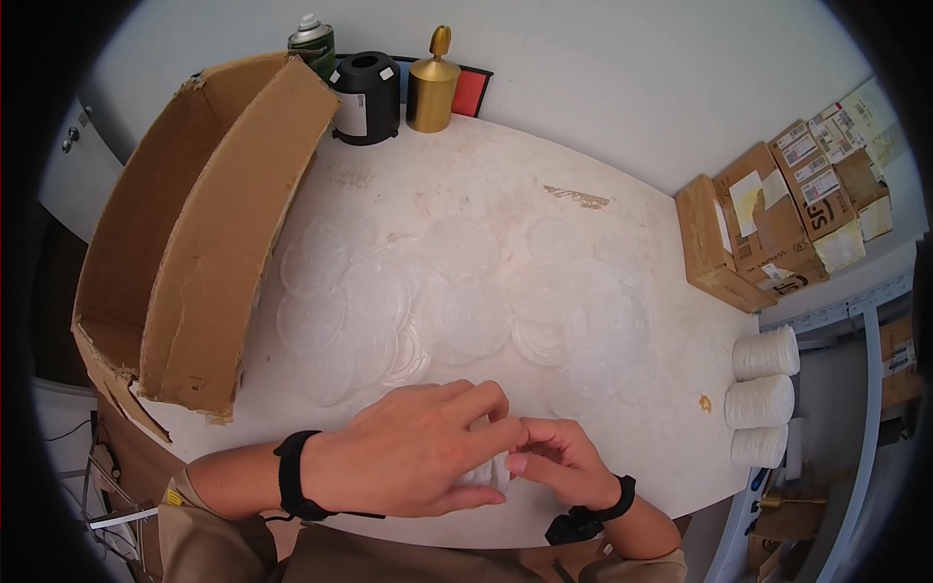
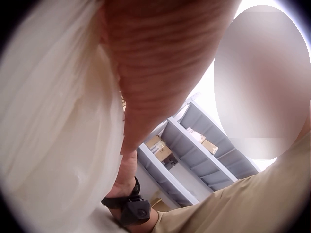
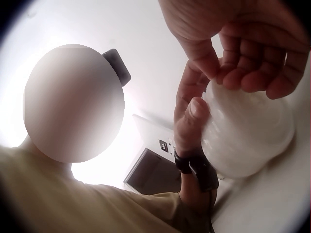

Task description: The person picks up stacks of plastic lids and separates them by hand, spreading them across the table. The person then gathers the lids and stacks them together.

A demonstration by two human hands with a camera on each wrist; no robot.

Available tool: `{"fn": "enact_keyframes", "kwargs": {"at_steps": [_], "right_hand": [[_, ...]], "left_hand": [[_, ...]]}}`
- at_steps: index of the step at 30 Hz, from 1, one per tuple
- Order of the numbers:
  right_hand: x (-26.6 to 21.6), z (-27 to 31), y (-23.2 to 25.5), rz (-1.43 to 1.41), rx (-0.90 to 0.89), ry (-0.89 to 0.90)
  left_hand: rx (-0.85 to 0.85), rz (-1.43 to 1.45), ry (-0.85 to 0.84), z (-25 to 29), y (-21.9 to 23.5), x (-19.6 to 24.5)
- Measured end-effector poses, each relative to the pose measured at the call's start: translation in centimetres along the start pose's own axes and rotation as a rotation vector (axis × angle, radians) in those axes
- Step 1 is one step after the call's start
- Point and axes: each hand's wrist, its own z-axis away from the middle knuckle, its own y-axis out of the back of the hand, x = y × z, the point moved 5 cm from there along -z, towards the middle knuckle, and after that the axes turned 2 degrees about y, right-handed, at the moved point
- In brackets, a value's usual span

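Note:
My left hand reaches across the top of a stack of translucent plastic lids and grips it near the table's front edge. In the right wrist view the stack looks like a short whitish cylinder, with the left thumb against its side. At the stack's end is my right hand, its thumb and curled fingertips pinching at the edge; what exactly they pinch I cannot tell. Up close, the stack fills the left part of the left wrist view. Loose clear lids lie spread and overlapping beyond both hands.
A long open cardboard box stands on the left. Three white stacks line the right edge. At the back are a black canister, a gold container and a spray can. Shipping cartons stand at the back right.

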Motion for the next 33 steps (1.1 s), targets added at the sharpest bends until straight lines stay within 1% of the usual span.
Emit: {"fn": "enact_keyframes", "kwargs": {"at_steps": [9,11,14,17,20,27,29,30,32,33], "right_hand": [[0.10,-0.05,-0.03,-0.035,-0.011,-0.016],[0.11,-0.05,-0.02,-0.057,-0.048,-0.008],[0.21,-0.08,0.13,-0.094,-0.048,-0.033],[0.42,-0.13,0.28,-0.122,-0.067,-0.022],[0.25,-0.18,0.14,-0.108,-0.063,-0.030],[0.36,-0.17,0.12,-0.062,-0.065,-0.030],[0.43,-0.23,0.17,-0.077,-0.070,0.025],[0.34,-0.26,0.09,-0.078,-0.070,0.025],[-0.28,-0.30,0.18,-0.021,-0.001,0.077],[-0.31,-0.28,-0.01,-0.022,-0.001,0.077]], "left_hand": [[-0.003,-0.032,-0.027,-0.01,-0.01,0.19],[0.005,-0.036,-0.034,0.01,-0.08,0.17],[0.019,-0.052,-0.041,-0.03,-0.06,0.15],[0.027,-0.042,-0.036,-0.03,-0.11,0.14],[0.055,-0.028,-0.035,-0.04,0.03,0.18],[0.062,0.001,-0.070,0.04,-0.13,-0.05],[0.080,0.009,-0.092,0.07,-0.25,-0.05],[0.080,0.009,-0.092,0.08,-0.24,-0.03],[0.084,0.023,-0.074,0.08,-0.17,-0.08],[0.084,0.023,-0.074,0.08,-0.18,-0.08]]}}
